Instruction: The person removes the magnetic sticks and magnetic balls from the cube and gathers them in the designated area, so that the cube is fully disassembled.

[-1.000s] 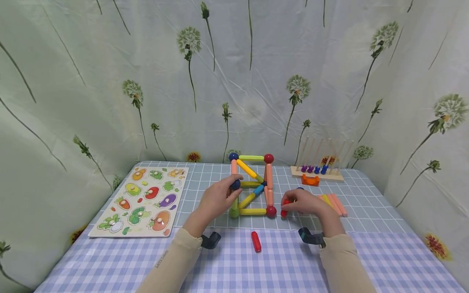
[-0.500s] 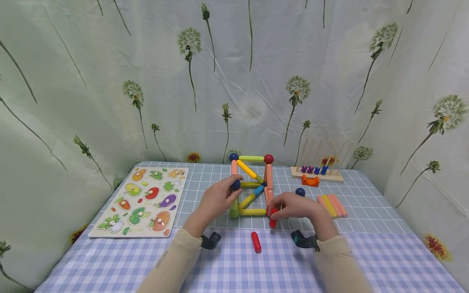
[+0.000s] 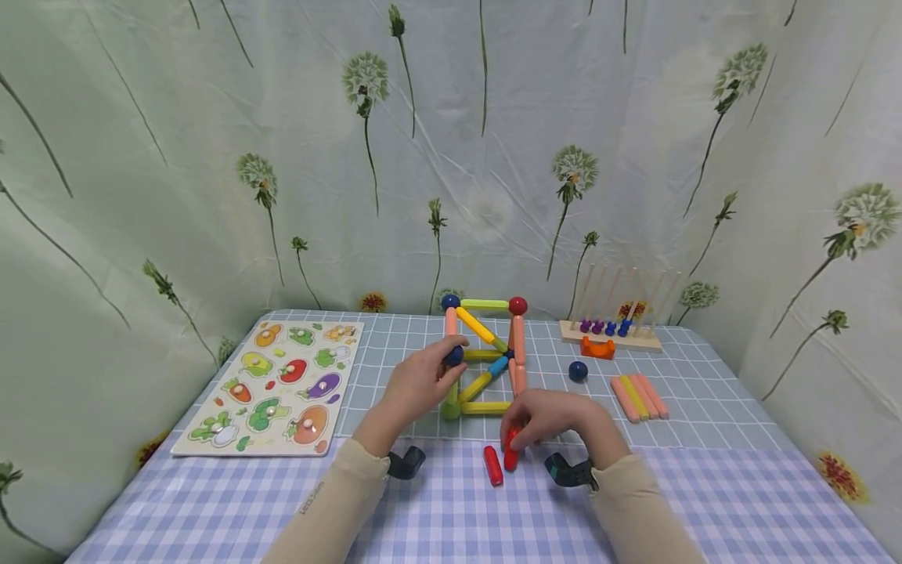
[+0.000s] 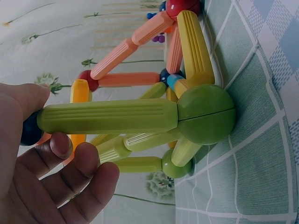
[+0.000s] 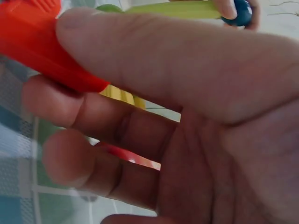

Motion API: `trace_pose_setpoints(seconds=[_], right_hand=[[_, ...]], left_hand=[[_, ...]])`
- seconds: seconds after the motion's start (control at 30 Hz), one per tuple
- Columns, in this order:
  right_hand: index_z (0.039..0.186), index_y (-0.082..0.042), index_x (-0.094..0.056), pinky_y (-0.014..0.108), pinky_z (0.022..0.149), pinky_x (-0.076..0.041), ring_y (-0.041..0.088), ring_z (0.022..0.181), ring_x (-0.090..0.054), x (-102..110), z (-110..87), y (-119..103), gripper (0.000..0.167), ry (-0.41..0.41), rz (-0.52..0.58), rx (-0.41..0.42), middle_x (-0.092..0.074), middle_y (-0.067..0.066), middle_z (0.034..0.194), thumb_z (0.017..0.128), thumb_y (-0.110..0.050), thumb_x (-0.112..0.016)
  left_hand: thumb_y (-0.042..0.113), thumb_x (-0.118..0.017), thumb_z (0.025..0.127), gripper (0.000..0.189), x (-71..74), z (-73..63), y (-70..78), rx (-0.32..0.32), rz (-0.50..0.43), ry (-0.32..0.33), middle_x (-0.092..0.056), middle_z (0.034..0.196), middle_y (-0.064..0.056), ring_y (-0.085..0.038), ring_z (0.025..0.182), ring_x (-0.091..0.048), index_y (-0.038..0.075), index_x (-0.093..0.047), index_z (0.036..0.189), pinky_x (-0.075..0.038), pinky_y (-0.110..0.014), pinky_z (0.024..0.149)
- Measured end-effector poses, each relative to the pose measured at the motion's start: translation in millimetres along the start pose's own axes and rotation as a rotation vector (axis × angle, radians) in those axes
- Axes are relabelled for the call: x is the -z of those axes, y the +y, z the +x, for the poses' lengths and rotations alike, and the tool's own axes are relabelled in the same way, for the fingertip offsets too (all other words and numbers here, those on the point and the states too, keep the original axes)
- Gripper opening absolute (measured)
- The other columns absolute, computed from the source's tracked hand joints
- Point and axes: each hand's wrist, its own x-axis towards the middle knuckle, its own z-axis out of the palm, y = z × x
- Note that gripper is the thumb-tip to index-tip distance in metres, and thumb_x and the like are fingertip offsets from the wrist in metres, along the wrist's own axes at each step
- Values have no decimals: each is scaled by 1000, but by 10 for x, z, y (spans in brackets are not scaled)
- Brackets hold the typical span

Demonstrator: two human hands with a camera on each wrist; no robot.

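The left hand [image 3: 419,384] pinches a blue ball [image 3: 454,356] on the stick tower [image 3: 477,385], midway between the table's [image 3: 211,513] left and right edges. The right hand [image 3: 553,417] pinches a red stick [image 3: 510,456] in front of the tower, just beside a second red stick [image 3: 493,466]. A puzzle board [image 3: 239,423] lies by the left edge.

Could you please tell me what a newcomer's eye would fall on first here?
Probably the bright rod-and-ball frame in the centre, where the left hand pinches a dark blue ball. Next, the red rod in the right hand, beside a second red rod. The vegetable puzzle board stands out at left.
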Motion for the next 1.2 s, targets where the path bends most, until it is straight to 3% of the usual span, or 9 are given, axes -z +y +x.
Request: trace_pose_setpoints(seconds=[0.3, 0.63, 0.93, 1.03, 1.2], right_hand=[[92, -24, -68, 29, 68, -46, 14, 71, -56, -96, 101, -13, 16, -14, 17, -66, -64, -2, 78, 83, -15, -79], [101, -26, -66, 27, 63, -47, 16, 65, -58, -123, 134, -7, 28, -53, 76, -73, -65, 1, 76, 81, -14, -82], [101, -26, -66, 27, 65, -47, 16, 65, -58, -136, 151, -10, 25, -66, 75, -65, -67, 1, 76, 83, -18, -81], [102, -24, -66, 28, 64, -48, 15, 63, -56, -122, 159, -2, 20, -4, 69, -48, -66, 0, 77, 86, -23, -78], [105, -21, -68, 29, 63, -49, 16, 59, -53, -78, 167, 21, 16, 196, 91, -7, -67, 3, 76, 92, -29, -72]], left_hand=[[38, -64, 97, 38, -9, -1, -17, -5, 0, 5, -55, 82, 5, -14, 72, -52, 33, -55, 134, -45, -25, 61], [37, -64, 97, 38, -10, -1, -20, -12, -5, 6, -55, 82, 5, -13, 72, -52, 32, -55, 134, -45, -25, 60], [38, -64, 97, 38, -3, -1, -13, -1, 4, -1, -54, 79, 5, -13, 71, -52, 34, -54, 134, -44, -25, 59], [38, -65, 97, 39, -1, 1, -9, 4, 1, -4, -55, 82, 4, -14, 72, -52, 34, -54, 134, -45, -25, 61], [37, -65, 97, 39, 0, 1, -5, 0, 1, -6, -57, 86, 5, -14, 75, -53, 34, -54, 134, -46, -25, 64]])
